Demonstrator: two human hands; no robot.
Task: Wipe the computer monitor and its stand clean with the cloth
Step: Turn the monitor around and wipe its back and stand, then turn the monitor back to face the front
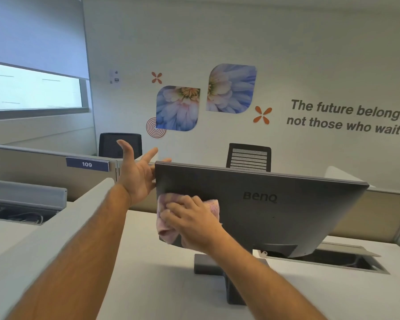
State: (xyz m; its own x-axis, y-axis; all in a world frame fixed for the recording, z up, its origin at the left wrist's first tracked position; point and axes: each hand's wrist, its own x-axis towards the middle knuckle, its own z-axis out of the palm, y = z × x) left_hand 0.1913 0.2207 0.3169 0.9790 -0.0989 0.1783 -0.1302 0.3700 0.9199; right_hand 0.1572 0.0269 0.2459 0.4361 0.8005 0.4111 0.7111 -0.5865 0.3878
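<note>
Right hand (189, 220) lies flat, pressing the pink cloth (164, 218) on the BenQ monitor (286, 211) back near its left edge. Left hand (139, 174) is spread open, fingers at the top corner. Guessing most of the back and the stand (208, 264) remain. Plenty of free bench (148, 285) around.

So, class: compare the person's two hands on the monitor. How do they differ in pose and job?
The left hand is spread open, bracing the monitor at its upper left edge; the right hand lies flat, pressing the pink cloth onto the back panel. The left holds nothing; the right works the cloth. Both touch the monitor.
</note>
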